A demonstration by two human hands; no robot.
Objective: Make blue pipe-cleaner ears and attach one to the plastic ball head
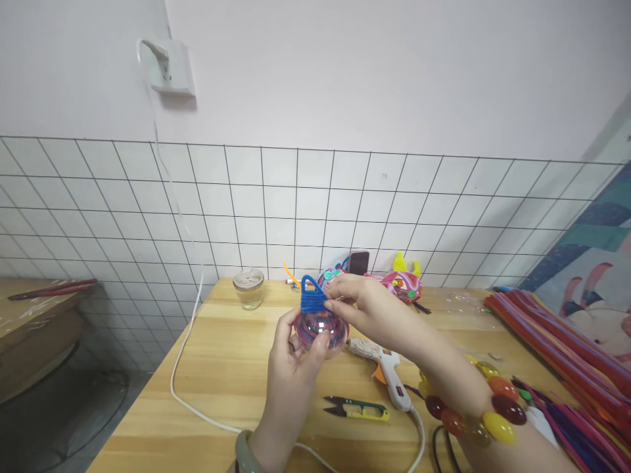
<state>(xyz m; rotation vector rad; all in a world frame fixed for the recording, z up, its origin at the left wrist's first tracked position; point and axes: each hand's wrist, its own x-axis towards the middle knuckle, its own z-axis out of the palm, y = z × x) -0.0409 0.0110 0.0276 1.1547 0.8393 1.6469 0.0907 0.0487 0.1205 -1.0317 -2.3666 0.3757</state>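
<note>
My left hand (294, 368) is closed around a round craft piece (321, 327) with a clear, shiny dome and pink and purple coils. On its upper edge stands a blue pipe-cleaner shape (312, 301) with rows of windings and an open loop on top. The fingers of my right hand (348, 293) pinch the right side of this blue shape; their tips partly cover it. An orange pipe-cleaner end (290, 272) sticks up behind it on the left. Just right of the round piece lies a white glue gun (387, 368), and below it thread snips (355, 408).
Behind my hands sit a colourful pipe-cleaner figure (404, 284) and a dark phone-like object (358, 263). A glass jar (249, 289) stands at the back left. Bundles of pipe cleaners (557, 341) lie at the right. A white cable (190, 407) crosses the wooden table (162, 430).
</note>
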